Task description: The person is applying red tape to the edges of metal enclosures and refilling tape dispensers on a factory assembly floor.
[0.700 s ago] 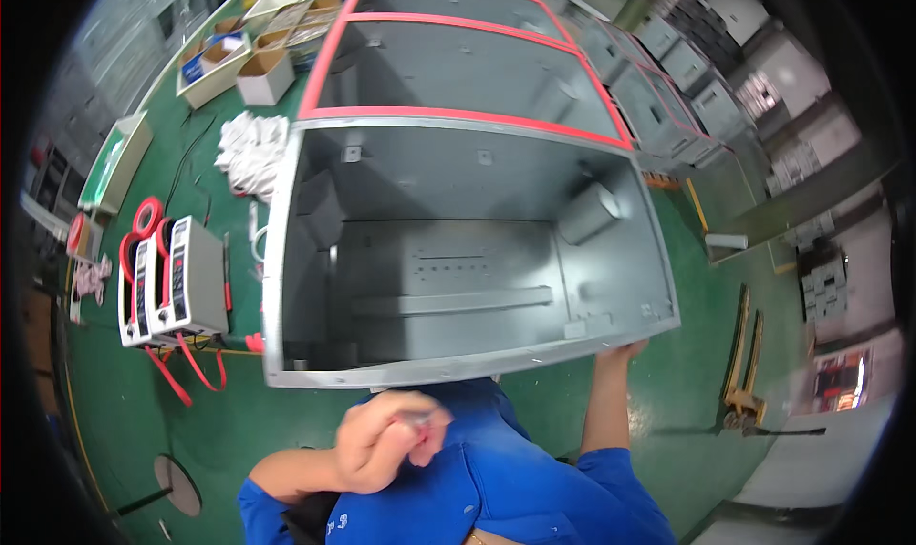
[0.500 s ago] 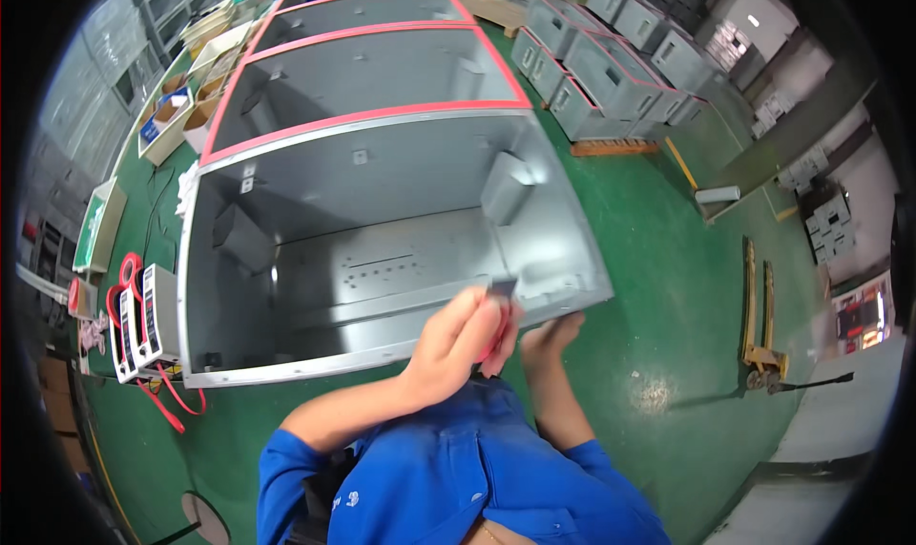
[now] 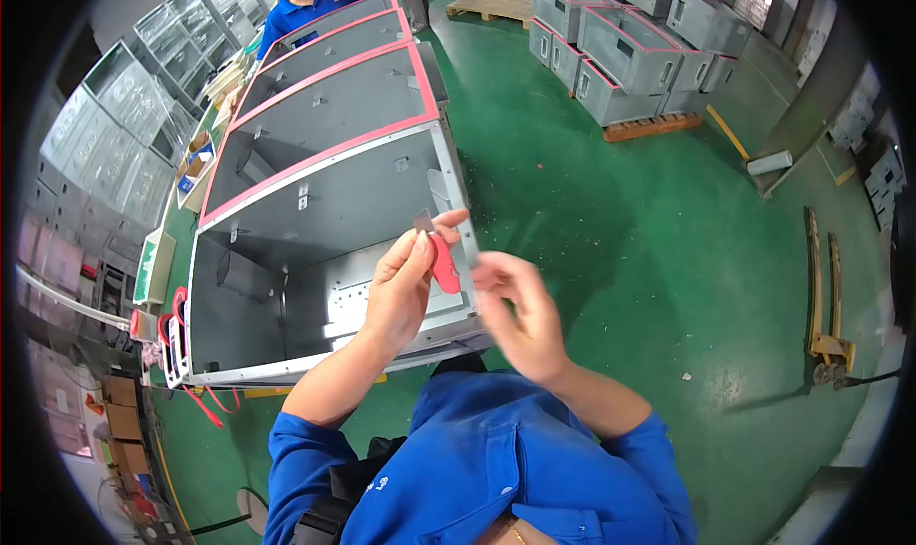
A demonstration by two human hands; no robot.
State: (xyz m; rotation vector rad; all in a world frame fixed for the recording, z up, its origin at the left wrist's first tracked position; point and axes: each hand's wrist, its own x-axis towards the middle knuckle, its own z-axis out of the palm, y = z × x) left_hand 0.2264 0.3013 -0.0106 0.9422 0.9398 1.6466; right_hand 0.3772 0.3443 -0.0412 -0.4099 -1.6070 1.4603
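You are wearing a bright blue short-sleeved work shirt (image 3: 496,469) with a collar, its sleeves ending above your elbows and leaving both forearms bare; a dark strap (image 3: 329,516) is running over the shirt at your left side

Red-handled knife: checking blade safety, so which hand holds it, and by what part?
The left hand holds the red-handled knife by its handle, blade up; the right hand holds nothing.

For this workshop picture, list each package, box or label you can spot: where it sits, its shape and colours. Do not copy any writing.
Open carton: far left beside the row of grey metal cabinets, rectangular, pale card with blue items inside.
Brown cartons: lower left edge, stacked, boxy, plain brown.
Flat green-and-white box: left of the nearest cabinet, rectangular.
No screens or signs clearly visible.
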